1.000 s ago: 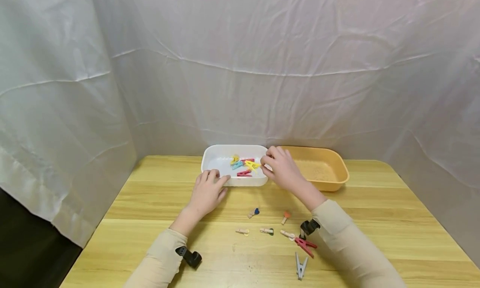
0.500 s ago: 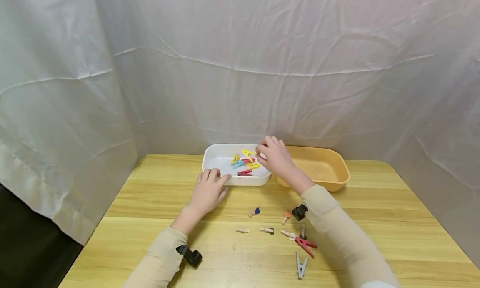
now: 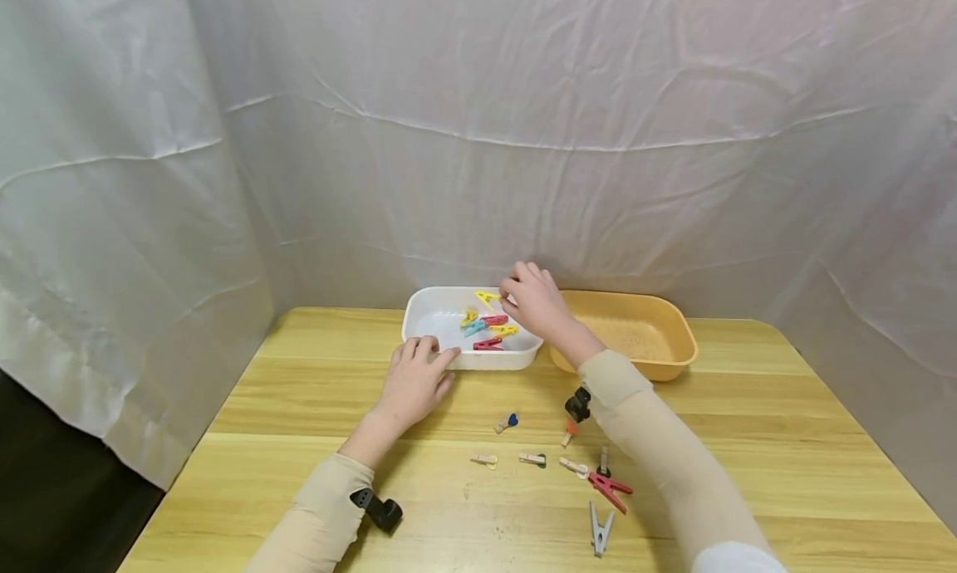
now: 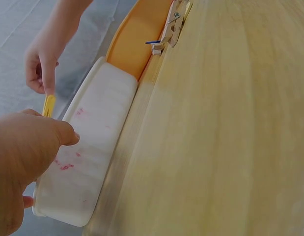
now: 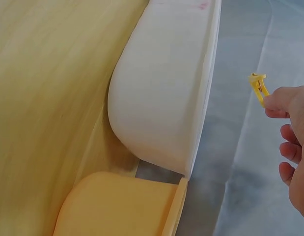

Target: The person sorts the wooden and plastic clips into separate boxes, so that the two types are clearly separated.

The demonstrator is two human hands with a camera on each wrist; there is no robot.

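Right hand [image 3: 532, 301] lifts a yellow clip [image 3: 487, 296] over the white tray [image 3: 419, 307].

The right grip pinches the clip by one end between thumb and fingertips, holding it in the air above the tray's far edge, clear of the other clips [image 3: 488, 330] lying inside. The left hand [image 3: 414, 382] rests on the tray's near rim, fingers laid flat and relaxed, holding nothing. An orange tray [image 3: 676, 332] stands touching the white one on its right, and more clips [image 3: 579, 467] lie scattered on the tabletop [image 3: 748, 440]. The pinch looks shallow to me; the clip could twist out and drop, and the right sleeve could sweep the loose clips below.
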